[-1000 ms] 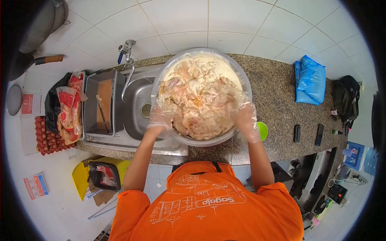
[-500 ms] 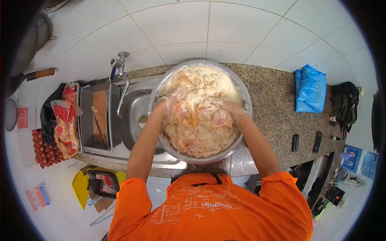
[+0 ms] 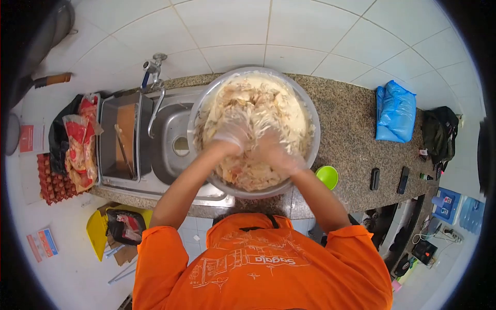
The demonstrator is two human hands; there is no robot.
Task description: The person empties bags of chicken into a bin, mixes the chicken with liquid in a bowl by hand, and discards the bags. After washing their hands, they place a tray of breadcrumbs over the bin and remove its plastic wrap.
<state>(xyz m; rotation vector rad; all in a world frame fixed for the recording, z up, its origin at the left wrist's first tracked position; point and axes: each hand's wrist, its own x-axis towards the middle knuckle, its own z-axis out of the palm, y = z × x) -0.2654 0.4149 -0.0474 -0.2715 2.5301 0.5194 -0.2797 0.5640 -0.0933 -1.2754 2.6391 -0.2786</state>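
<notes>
A large metal bowl (image 3: pixel 314 116) on the counter holds pieces of raw meat, seemingly chicken (image 3: pixel 248 178), coated in a pale creamy mixture (image 3: pixel 289 103). Thin clear gloves cover both my hands. Close to the bowl's middle, my left hand (image 3: pixel 233 132) reaches into the coated pieces, its fingers blurred and partly buried. Beside it my right hand (image 3: pixel 276 152) is also in the mixture, smeared by motion, so its grip does not show. Just right of the bowl, by my right forearm, stands a bright green bowl (image 3: pixel 326 177).
Left of the bowl are a steel sink (image 3: pixel 170 129), a tap (image 3: pixel 155 77) and a grey tub (image 3: pixel 103 139). Red-printed bags (image 3: pixel 81 144) and egg trays (image 3: pixel 49 181) lie farther left. A blue plastic bundle (image 3: pixel 396 111) and two black objects (image 3: pixel 375 179) sit on the right.
My hands have moved from the sides of the bowl inward, close together in the mixture. The green bowl now shows beside my right forearm. The view has shifted slightly.
</notes>
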